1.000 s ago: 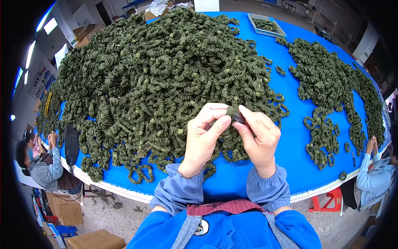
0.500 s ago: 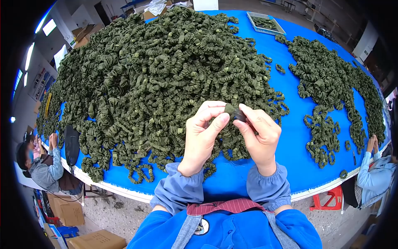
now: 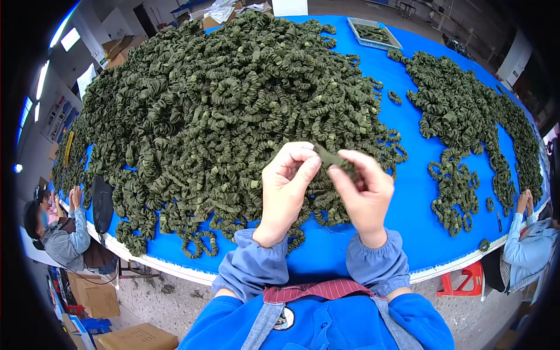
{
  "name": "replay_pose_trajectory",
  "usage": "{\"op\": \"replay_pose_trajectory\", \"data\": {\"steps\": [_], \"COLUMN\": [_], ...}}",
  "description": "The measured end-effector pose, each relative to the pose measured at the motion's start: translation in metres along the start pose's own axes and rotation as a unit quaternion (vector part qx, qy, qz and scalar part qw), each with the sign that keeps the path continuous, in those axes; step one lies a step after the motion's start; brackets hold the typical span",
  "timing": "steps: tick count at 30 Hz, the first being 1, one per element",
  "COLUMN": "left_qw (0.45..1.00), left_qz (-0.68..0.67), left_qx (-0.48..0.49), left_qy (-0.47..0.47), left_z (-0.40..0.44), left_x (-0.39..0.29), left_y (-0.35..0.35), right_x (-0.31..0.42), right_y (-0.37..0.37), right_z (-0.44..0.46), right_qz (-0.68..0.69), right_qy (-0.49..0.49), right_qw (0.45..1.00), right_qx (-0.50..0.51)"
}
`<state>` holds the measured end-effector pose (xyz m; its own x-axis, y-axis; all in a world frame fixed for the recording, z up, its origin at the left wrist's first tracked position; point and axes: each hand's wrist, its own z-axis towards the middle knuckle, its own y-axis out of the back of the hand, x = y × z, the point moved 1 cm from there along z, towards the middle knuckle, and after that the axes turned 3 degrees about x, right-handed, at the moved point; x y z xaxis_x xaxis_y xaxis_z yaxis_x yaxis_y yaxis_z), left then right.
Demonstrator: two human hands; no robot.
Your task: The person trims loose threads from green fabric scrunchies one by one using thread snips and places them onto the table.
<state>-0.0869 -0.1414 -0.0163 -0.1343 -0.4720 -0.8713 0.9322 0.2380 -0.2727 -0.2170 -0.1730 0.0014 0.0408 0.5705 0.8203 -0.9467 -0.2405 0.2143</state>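
Between my two hands a dark green fabric scrunchie is drawn out, with a flat piece of its cloth showing. My left hand pinches one end between thumb and fingers. At the other end my right hand is closed on it, thumb against forefinger; the rest of the scrunchie is partly hidden behind those fingers. Both hands are held up in front of a large heap of dark green scrunchies on the blue-covered table.
A second pile of scrunchies runs along the right side. A pale plastic basket with green pieces stands at the back. Co-workers sit at left and right. A red stool and cardboard boxes are below the table edge.
The cloth between my fingers has been turned and now shows a longer flat green strip; the dark part near my right fingertips no longer shows. My right fingers have shifted their grip.
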Motion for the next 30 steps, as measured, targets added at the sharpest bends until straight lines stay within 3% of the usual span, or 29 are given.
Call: {"op": "replay_pose_trajectory", "data": {"steps": [5, 9, 14, 19, 24, 30], "left_qw": [0.995, 0.979, 0.975, 0.978, 0.987, 0.987], "left_qz": [-0.009, 0.003, -0.163, -0.179, -0.131, -0.135], "left_qx": [0.007, 0.116, 0.105, 0.067, 0.019, 0.005], "left_qy": [0.103, 0.170, 0.107, 0.089, 0.089, 0.090], "left_z": [0.000, 0.000, 0.001, -0.001, -0.001, 0.000], "left_x": [-0.008, -0.004, 0.002, 0.003, 0.002, -0.002], "left_y": [-0.003, 0.003, 0.000, 0.000, -0.001, -0.001], "right_x": [-0.009, -0.016, -0.035, -0.026, -0.027, -0.033], "right_y": [0.006, 0.011, 0.007, 0.006, 0.002, 0.006], "right_z": [0.006, 0.011, 0.014, 0.015, 0.014, 0.011], "right_qz": [0.173, 0.219, 0.246, 0.241, 0.186, 0.093], "right_qy": [-0.082, -0.107, -0.148, -0.187, -0.134, -0.051], "right_qw": [0.979, 0.964, 0.957, 0.952, 0.970, 0.993], "right_qx": [-0.075, -0.104, 0.035, 0.032, -0.077, -0.057]}}
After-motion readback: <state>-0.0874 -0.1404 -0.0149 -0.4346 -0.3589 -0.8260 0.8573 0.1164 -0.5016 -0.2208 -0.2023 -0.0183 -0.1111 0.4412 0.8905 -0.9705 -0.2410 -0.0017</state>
